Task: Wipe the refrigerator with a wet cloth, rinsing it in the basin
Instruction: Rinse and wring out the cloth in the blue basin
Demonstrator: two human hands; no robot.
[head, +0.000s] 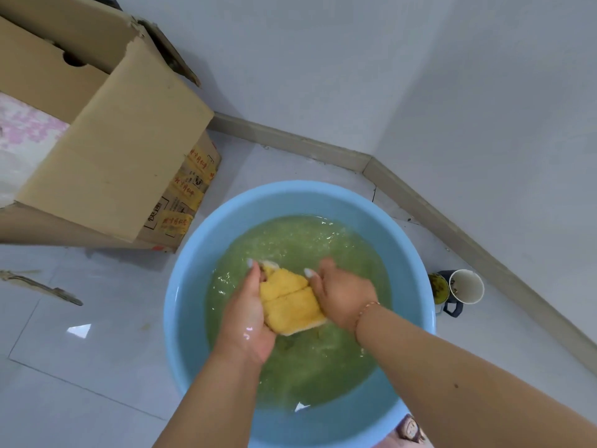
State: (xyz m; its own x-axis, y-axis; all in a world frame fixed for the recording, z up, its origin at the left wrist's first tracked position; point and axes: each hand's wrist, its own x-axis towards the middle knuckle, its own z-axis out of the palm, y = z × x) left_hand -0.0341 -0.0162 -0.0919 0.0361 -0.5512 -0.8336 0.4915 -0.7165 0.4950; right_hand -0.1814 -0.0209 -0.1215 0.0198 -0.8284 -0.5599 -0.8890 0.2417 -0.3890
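Yellow and sodden, the cloth [290, 302] sits bunched over the greenish water in the blue basin [181, 302], the left hand [248, 315] and right hand [342, 299] each gripping an end, and it looks soft, heavy with water, best squeezed from both ends.

Single head view, wide-angle, looked steeply down from above, close over basin [181, 302] on floor [80, 367]; faced room corner.
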